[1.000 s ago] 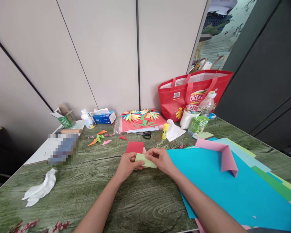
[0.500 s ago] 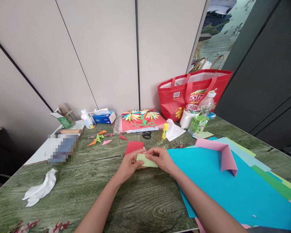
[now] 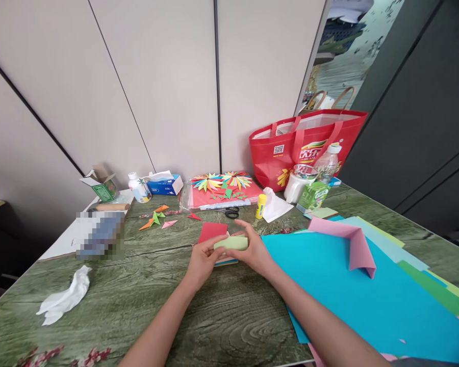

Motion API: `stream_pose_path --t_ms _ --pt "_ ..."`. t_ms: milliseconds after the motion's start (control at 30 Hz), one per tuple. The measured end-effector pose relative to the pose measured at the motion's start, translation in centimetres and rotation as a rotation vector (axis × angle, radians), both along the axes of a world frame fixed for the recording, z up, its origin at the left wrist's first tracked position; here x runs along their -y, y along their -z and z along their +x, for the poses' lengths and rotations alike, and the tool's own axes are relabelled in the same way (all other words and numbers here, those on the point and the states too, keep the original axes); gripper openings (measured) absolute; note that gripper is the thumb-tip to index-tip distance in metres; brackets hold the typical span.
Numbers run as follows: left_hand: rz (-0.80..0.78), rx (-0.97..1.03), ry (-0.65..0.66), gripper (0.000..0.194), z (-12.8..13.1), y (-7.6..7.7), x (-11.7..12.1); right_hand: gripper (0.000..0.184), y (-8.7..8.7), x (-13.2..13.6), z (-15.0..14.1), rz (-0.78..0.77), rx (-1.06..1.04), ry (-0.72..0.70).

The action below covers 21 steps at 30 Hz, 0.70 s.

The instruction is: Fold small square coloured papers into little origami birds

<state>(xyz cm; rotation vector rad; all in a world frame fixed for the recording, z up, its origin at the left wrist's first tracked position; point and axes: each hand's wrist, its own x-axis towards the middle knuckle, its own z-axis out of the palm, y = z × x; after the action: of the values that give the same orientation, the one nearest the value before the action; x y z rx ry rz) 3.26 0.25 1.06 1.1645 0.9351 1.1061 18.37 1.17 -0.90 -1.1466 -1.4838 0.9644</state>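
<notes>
A small pale green paper [image 3: 232, 244], folded into a narrow strip, is held level between my two hands. My left hand [image 3: 203, 259] pinches its left end with thumb and fingers. At the right end, my right hand [image 3: 255, 250] grips it with the thumb along the near edge; its index finger is raised. Below and behind the strip lies a stack of small coloured paper, with a red sheet [image 3: 213, 232] on top and a blue edge [image 3: 226, 263] showing at the front. My hands hide part of that stack.
Large blue sheets [image 3: 329, 275] with a folded pink paper [image 3: 352, 239] lie right. Behind are a yellow glue stick [image 3: 260, 206], black-handled scissors [image 3: 231, 212], small folded pieces [image 3: 153, 220] and paper stars [image 3: 222, 181]. A red bag [image 3: 275, 158] stands back right; a crumpled tissue [image 3: 65, 298] lies left.
The pale green paper has been lifted and tilted, and now looks narrower. My right hand has shifted its grip to the right end, with its index finger raised. The stack's blue edge now shows.
</notes>
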Motion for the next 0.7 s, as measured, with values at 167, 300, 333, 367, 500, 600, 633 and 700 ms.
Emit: stream_pose_path --t_ms 167,300,333,367,500,600,633,700 --pt "0.024 0.011 -0.028 0.039 0.14 0.02 0.15 0.07 -0.12 0.18 -0.26 0.009 0.018 0.056" --pt "0.015 0.03 0.004 0.041 -0.25 0.36 -0.13 0.07 0.01 0.09 -0.38 -0.064 -0.15 -0.004" --pt "0.013 0.035 0.017 0.041 -0.35 0.44 -0.19 0.069 0.01 0.05 -0.38 -0.088 -0.195 -0.028" --pt "0.013 0.038 0.027 0.041 -0.42 0.5 -0.23 0.067 -0.02 0.02 -0.36 -0.105 -0.231 -0.047" --pt "0.025 0.025 0.008 0.041 -0.46 0.57 -0.27 0.06 -0.27 -0.09 -0.1 -0.101 -0.239 -0.078" --pt "0.056 -0.01 -0.031 0.038 -0.37 0.48 -0.27 0.057 -0.4 -0.15 0.1 -0.087 -0.206 -0.127" --pt "0.069 -0.024 -0.041 0.036 -0.34 0.45 -0.27 0.057 -0.4 -0.17 0.14 -0.086 -0.205 -0.142" --pt "0.094 -0.052 -0.06 0.034 -0.3 0.4 -0.29 0.055 -0.36 -0.23 0.16 -0.093 -0.21 -0.146"
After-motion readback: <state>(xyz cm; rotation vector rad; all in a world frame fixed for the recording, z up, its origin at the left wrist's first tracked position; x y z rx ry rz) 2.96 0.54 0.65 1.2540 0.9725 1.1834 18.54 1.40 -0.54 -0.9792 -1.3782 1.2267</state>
